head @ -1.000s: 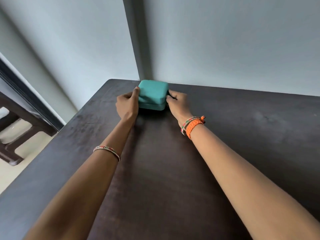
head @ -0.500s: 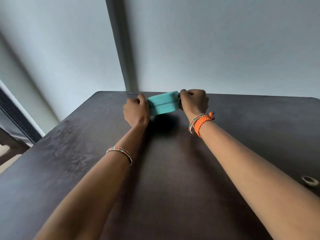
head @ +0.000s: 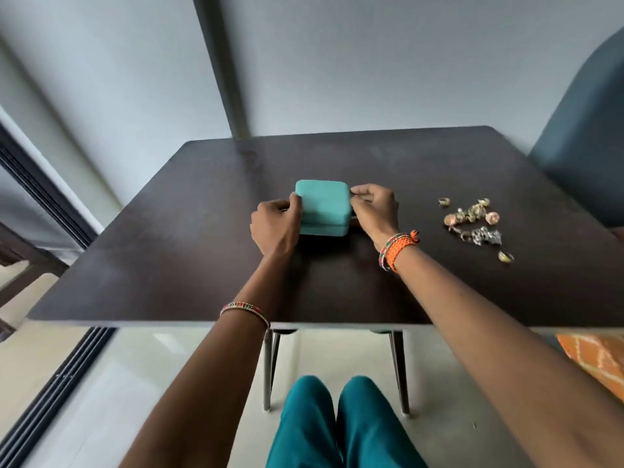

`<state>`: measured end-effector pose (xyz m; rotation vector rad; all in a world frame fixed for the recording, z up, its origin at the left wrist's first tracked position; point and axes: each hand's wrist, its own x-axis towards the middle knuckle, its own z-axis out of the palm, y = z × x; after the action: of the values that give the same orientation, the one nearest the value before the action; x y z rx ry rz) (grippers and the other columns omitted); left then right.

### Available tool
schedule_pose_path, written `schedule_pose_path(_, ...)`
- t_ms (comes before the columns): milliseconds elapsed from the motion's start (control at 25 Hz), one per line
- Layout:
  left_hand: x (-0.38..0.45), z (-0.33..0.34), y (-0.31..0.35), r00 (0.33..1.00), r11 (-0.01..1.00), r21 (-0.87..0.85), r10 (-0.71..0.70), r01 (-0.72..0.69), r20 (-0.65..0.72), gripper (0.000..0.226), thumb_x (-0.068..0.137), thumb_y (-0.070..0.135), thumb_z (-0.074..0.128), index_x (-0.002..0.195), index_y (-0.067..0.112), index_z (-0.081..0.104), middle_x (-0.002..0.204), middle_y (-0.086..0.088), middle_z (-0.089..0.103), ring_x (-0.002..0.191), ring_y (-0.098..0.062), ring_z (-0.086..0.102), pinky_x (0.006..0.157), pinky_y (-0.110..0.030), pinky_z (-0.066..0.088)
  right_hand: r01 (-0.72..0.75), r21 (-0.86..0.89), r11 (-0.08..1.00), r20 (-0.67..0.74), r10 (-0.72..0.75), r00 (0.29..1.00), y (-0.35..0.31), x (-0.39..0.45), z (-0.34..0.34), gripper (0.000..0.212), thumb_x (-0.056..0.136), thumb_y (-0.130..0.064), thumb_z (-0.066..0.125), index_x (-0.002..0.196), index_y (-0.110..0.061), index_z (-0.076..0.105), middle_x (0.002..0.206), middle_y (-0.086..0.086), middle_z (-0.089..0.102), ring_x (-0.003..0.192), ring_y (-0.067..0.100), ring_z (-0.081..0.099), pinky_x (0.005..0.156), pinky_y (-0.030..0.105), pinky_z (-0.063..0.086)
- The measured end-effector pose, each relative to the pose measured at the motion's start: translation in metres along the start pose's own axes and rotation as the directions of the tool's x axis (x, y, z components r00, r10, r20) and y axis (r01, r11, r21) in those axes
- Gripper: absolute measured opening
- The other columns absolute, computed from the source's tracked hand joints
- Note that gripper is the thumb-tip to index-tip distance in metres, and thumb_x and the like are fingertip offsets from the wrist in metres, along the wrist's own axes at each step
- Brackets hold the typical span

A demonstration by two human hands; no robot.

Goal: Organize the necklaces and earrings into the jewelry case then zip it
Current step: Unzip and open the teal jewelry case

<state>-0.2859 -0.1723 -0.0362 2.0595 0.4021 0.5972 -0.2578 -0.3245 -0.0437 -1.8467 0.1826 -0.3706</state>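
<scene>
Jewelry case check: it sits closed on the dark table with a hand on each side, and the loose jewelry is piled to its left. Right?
Not quite. The head view shows the loose jewelry lying to the right of the jewelry case, beyond the right hand. The rest holds: the case is closed on the dark table, left hand on its other side.

Matt case (head: 322, 206) — dark wood table (head: 202, 265)
</scene>
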Motion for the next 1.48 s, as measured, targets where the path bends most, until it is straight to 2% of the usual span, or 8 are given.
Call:
schedule_pose_path(240, -0.024, -0.017, -0.024, 0.987, 0.998, -0.03, 0.058, -0.054, 0.149, 0.045, 0.088, 0.051, 0.053, 0.072, 0.013, 0.07, 0.053, 0.0, 0.057, 0.063, -0.018, 0.06, 0.058, -0.025, 0.037, 0.098, -0.151, 0.984, 0.067, -0.088, 0.994, 0.013, -0.031, -0.001, 0.029, 0.092, -0.008, 0.052, 0.119, -0.008, 0.065, 0.117, 0.009, 0.068, 0.109, 0.023, 0.062, 0.085, 0.021, 0.044)
schedule_pose_path(320, -0.025, -0.017, -0.028, 0.979, 0.996, -0.073, 0.073, -0.061, 0.189, 0.042, 0.089, 0.052, 0.052, 0.099, 0.016, 0.072, 0.09, -0.003, 0.073, 0.093, -0.019, 0.067, 0.07, -0.025, 0.045, 0.087, -0.205, 0.975, 0.079, -0.072, 0.994, 0.012, -0.03, -0.001, 0.038, 0.091, -0.002, 0.046, 0.126, -0.01, 0.059, 0.122, 0.008, 0.065, 0.113, 0.024, 0.059, 0.09, 0.025, 0.045)
schedule_pose_path(480, -0.023, -0.016, -0.029, 0.901, 0.969, 0.017, 0.222, -0.246, 0.373, 0.063, 0.084, 0.065, 0.05, 0.14, 0.041, 0.037, 0.15, 0.012, 0.037, 0.135, -0.011, 0.038, 0.104, -0.034, 0.036, 0.028, -0.183, 0.983, 0.201, 0.009, 0.979, 0.013, -0.007, -0.004, 0.059, 0.083, 0.008, 0.035, 0.135, -0.017, 0.051, 0.129, 0.006, 0.06, 0.109, 0.018, 0.058, 0.075, 0.035, 0.057)
schedule_pose_path(600, -0.02, -0.016, -0.031, 0.892, 0.974, -0.015, 0.213, -0.225, 0.398, 0.062, 0.076, 0.071, 0.05, 0.133, 0.046, 0.045, 0.151, 0.02, 0.032, 0.134, -0.009, 0.04, 0.104, -0.031, 0.036, 0.027, -0.176, 0.984, 0.303, 0.028, 0.953, 0.009, 0.008, -0.007, 0.065, 0.081, 0.013, 0.029, 0.13, -0.019, 0.056, 0.124, 0.003, 0.06, 0.079, 0.01, 0.062, 0.036, 0.021, 0.043)
schedule_pose_path(840, -0.008, -0.004, -0.036, 0.89, 0.942, 0.08, 0.276, -0.325, 0.363, 0.051, 0.087, 0.058, 0.052, 0.134, 0.041, 0.044, 0.15, 0.015, 0.037, 0.128, -0.013, 0.048, 0.108, -0.033, 0.029, 0.117, -0.24, 0.964, 0.337, -0.03, 0.941, 0.014, 0.023, -0.005, 0.05, 0.084, 0.015, 0.037, 0.112, -0.014, 0.068, 0.094, 0.009, 0.067, 0.03, 0.005, 0.049, 0.03, 0.016, 0.037)
schedule_pose_path(1040, 0.0, 0.002, -0.037, 0.903, 0.932, 0.107, 0.3, -0.346, 0.306, 0.049, 0.087, 0.055, 0.054, 0.131, 0.036, 0.048, 0.14, 0.013, 0.05, 0.121, -0.014, 0.052, 0.097, -0.03, 0.028, 0.172, -0.239, 0.956, 0.223, -0.119, 0.968, 0.02, 0.02, -0.001, 0.021, 0.089, -0.002, 0.052, 0.094, -0.011, 0.071, 0.069, 0.008, 0.068, 0.033, 0.018, 0.052, 0.031, 0.018, 0.038)
schedule_pose_path(1280, -0.004, 0.003, -0.034, 0.914, 0.926, 0.155, 0.292, -0.344, 0.282, 0.049, 0.086, 0.059, 0.052, 0.129, 0.037, 0.048, 0.133, 0.009, 0.057, 0.117, -0.018, 0.055, 0.091, -0.029, 0.029, 0.137, -0.199, 0.97, 0.115, -0.115, 0.987, 0.015, 0.011, -0.006, 0.009, 0.085, -0.013, 0.066, 0.09, -0.009, 0.073, 0.075, 0.002, 0.068, 0.045, 0.014, 0.059, 0.032, 0.018, 0.044)
schedule_pose_path(1480, -0.007, 0.002, -0.034, 0.905, 0.911, 0.19, 0.303, -0.367, 0.297, 0.047, 0.089, 0.058, 0.046, 0.129, 0.034, 0.047, 0.129, 0.003, 0.06, 0.114, -0.021, 0.057, 0.087, -0.029, 0.025, 0.13, -0.265, 0.955, 0.056, -0.12, 0.991, 0.016, 0.008, -0.005, 0.011, 0.077, -0.018, 0.069, 0.067, -0.016, 0.068, 0.071, 0.001, 0.07, 0.063, 0.021, 0.067, 0.06, 0.04, 0.059)
